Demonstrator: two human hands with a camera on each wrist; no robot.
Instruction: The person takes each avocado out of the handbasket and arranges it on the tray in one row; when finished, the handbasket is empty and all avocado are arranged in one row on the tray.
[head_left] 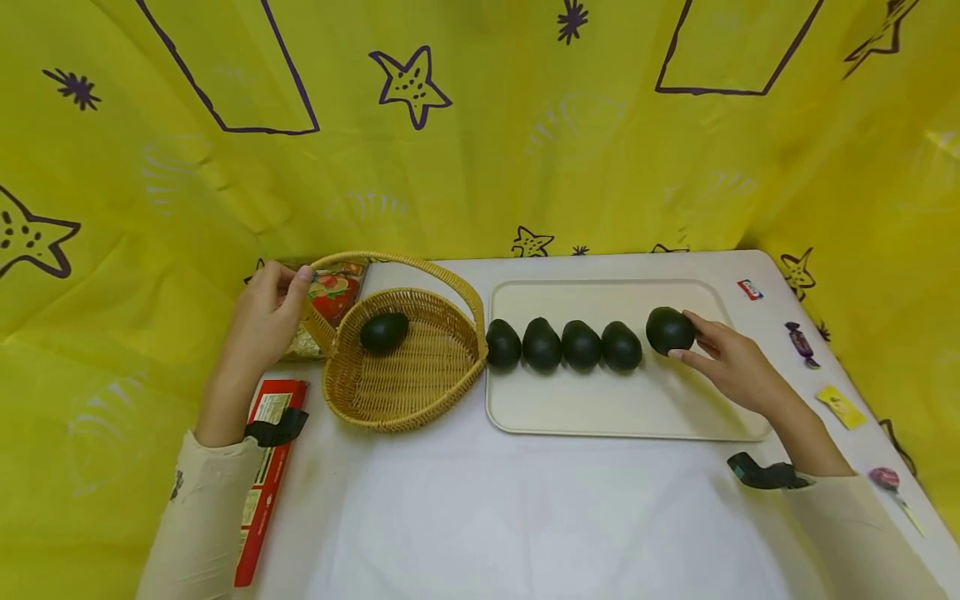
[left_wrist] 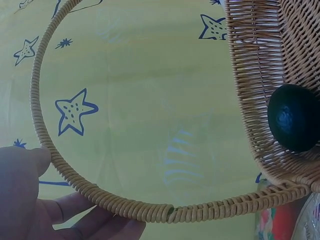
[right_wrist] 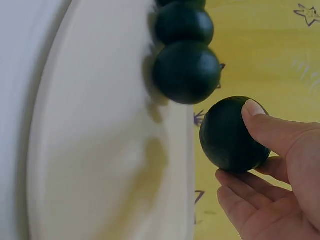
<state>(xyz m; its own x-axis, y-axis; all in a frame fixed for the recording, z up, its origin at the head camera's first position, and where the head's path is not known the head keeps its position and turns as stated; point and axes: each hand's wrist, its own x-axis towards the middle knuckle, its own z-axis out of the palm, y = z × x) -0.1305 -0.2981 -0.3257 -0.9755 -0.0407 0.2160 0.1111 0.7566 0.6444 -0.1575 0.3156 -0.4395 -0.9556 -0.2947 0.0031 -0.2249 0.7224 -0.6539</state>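
A: Your right hand [head_left: 731, 358] has the end avocado [head_left: 669, 330], thumb over its top and fingers curling beneath, so that grip is pinching the fruit. From the wrist view [right_wrist: 233, 134] it looks slightly lifted off the tray [head_left: 622, 412], though I can't be sure.

B: And just off that grip?

A: Four more avocados [head_left: 562, 344] sit in a row on the tray, touching one another, running away from your grip toward the basket [head_left: 408, 375]. The nearest of them is close to the held one but apart from it.

B: What about your other grip?

A: Your left hand [head_left: 270, 312] is on the basket's handle [head_left: 405, 262], thumb on one side and fingers curled on the other, so it's closed around the wicker hoop. One avocado [head_left: 384, 331] lies inside the basket, just beyond that grip.

B: Anything outside of that?

A: A colourful packet [head_left: 330, 296] sits right behind your left grip, a red box [head_left: 266, 483] lies under that forearm, and wrapped sweets [head_left: 801, 343] are scattered on the counter [head_left: 487, 517] past your right wrist.
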